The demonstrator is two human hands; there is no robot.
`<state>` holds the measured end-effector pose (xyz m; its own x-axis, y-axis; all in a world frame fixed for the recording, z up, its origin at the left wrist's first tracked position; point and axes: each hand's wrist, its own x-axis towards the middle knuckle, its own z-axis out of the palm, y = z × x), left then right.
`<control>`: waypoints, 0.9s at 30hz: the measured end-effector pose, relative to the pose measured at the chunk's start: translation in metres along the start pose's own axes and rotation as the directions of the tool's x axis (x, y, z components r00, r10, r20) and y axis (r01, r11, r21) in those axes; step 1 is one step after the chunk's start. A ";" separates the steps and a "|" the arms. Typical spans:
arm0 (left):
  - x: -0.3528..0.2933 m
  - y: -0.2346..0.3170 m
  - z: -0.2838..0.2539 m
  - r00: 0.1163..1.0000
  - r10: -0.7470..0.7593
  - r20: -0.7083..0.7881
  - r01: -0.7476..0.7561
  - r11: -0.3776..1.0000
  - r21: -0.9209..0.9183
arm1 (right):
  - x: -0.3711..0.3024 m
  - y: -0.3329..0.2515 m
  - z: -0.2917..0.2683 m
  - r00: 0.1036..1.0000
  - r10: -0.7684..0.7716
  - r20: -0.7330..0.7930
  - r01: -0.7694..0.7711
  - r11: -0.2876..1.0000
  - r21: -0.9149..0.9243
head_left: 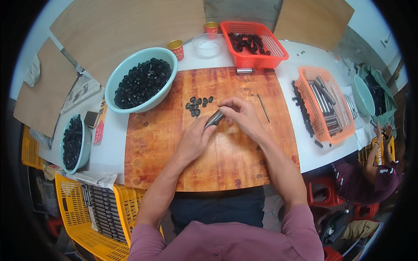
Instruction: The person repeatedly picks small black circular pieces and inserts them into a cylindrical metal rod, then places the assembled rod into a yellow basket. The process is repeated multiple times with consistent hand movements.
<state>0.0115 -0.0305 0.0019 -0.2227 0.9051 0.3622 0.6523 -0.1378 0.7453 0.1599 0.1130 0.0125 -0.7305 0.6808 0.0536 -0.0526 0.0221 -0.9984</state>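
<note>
Over the middle of the wooden board [209, 172], my left hand [193, 138] is wrapped round a short dark grey metal tube [214, 119]. The tube tilts, with its upper end toward the right. At that end my right hand [244, 116] closes thumb and fingers on it; whether a small part sits between the fingertips is hidden. Just beyond my left hand lie several small black oval caps [199, 102] in a loose group. To the right of my right hand rests a thin pointed rod [263, 108].
Pale green basin [114, 104] of black parts at back left; smaller basin [85, 150] nearer. Red basket [278, 58] at the back; orange basket [307, 93] of metal tubes at right. Yellow crate [72, 219] of tubes stands low left. Another person [368, 182] works at far right.
</note>
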 end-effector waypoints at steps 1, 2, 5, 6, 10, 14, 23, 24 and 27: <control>0.000 0.004 -0.001 1.000 0.025 0.001 -0.025 0.998 0.057 | 0.002 0.003 -0.002 1.000 -0.002 0.015 0.002 0.999 -0.033; -0.001 0.006 -0.002 1.000 0.026 0.014 -0.027 0.994 0.105 | 0.003 0.003 -0.005 0.999 0.011 0.040 -0.010 0.999 -0.045; -0.004 0.008 -0.003 0.998 0.034 0.049 -0.044 0.973 0.227 | 0.002 0.003 -0.011 0.994 0.053 0.095 -0.045 0.995 -0.084; -0.006 0.011 -0.003 0.998 0.040 0.057 -0.053 0.966 0.253 | 0.000 0.003 -0.012 0.992 0.070 0.101 -0.059 0.993 -0.100; -0.014 0.013 -0.008 0.995 0.010 0.104 -0.050 0.917 0.396 | -0.003 -0.004 -0.012 0.964 0.195 0.183 -0.165 0.972 -0.167; -0.021 0.006 -0.006 0.979 0.162 0.125 -0.204 0.812 0.547 | -0.004 0.002 -0.013 0.959 0.165 0.231 -0.107 0.964 -0.243; -0.028 0.005 -0.009 0.952 0.239 0.191 -0.306 0.730 0.611 | -0.007 0.004 -0.013 0.947 0.051 0.318 0.084 0.914 -0.397; -0.028 0.005 -0.008 0.951 0.255 0.175 -0.308 0.737 0.601 | -0.007 0.005 -0.011 0.947 0.039 0.320 0.098 0.911 -0.401; -0.029 0.000 -0.007 0.948 0.286 0.139 -0.313 0.767 0.560 | -0.009 0.002 -0.010 0.950 0.043 0.310 0.096 0.902 -0.420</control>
<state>0.0131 -0.0599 -0.0045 0.0761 0.8746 0.4788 0.9758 -0.1640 0.1444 0.1734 0.1146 0.0100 -0.9071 0.4207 0.0141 0.1682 0.3931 -0.9040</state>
